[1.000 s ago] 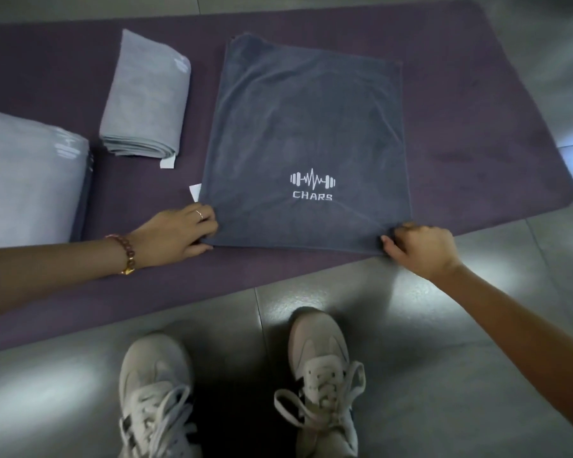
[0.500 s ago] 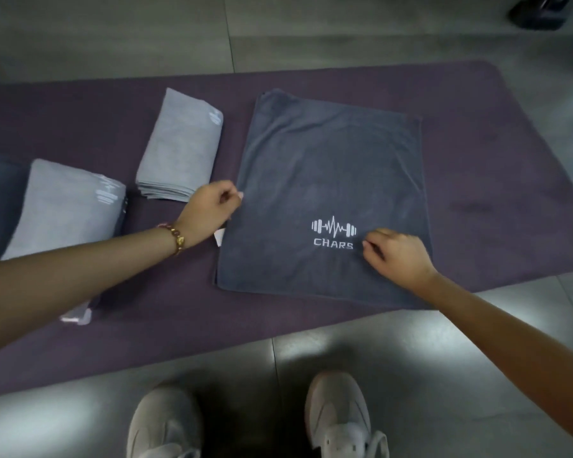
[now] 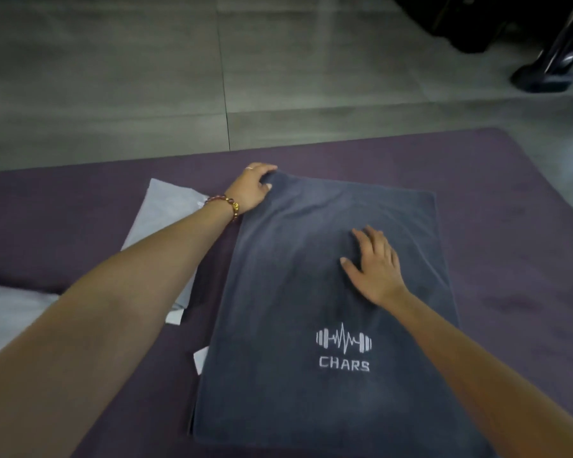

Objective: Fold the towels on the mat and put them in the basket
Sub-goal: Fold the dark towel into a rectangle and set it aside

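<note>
- Head view: the dark grey towel (image 3: 311,292) lies flat on the purple mat (image 3: 510,259), logo end nearest me; the basket is not in sight
- the left hand (image 3: 250,190) has its fingers curled over the far left corner, gripping it; the right hand (image 3: 374,262) lies flat with fingers straight and spread, pressing the cloth right of centre
- I judge a fold is being set up; I'd anchor with the flat palm, carry the corner low, match the edges, then smooth the ripples
- the folded pale grey towel (image 3: 166,206) sits just beside the left edge; I'd avoid dragging it
</note>
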### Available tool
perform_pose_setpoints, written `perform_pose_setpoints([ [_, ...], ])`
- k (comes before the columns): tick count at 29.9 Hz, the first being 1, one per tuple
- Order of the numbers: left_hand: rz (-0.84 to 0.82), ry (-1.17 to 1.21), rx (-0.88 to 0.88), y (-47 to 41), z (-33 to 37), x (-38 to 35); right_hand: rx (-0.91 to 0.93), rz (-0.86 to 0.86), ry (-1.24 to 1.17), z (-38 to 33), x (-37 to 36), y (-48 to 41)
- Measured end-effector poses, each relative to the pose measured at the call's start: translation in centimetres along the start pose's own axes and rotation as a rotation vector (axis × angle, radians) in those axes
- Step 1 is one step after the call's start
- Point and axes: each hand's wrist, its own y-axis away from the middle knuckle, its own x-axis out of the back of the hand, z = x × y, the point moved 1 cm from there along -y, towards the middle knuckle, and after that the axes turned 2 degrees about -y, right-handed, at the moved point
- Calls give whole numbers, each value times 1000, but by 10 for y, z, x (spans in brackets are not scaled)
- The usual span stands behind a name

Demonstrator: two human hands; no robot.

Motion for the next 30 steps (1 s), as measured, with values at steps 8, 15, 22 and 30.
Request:
perform_pose_setpoints([
  [8, 66, -141, 64, -27, -20, -2, 54, 156, 200, 14, -21, 2],
  [15, 135, 327, 69, -36, -15, 8, 57, 164, 207, 16, -22, 4],
  [22, -21, 339, 62, -48, -19, 27, 41, 165, 217, 18, -22, 3],
  [30, 47, 552, 274, -52, -35, 15, 38, 168, 224, 19, -22, 0],
])
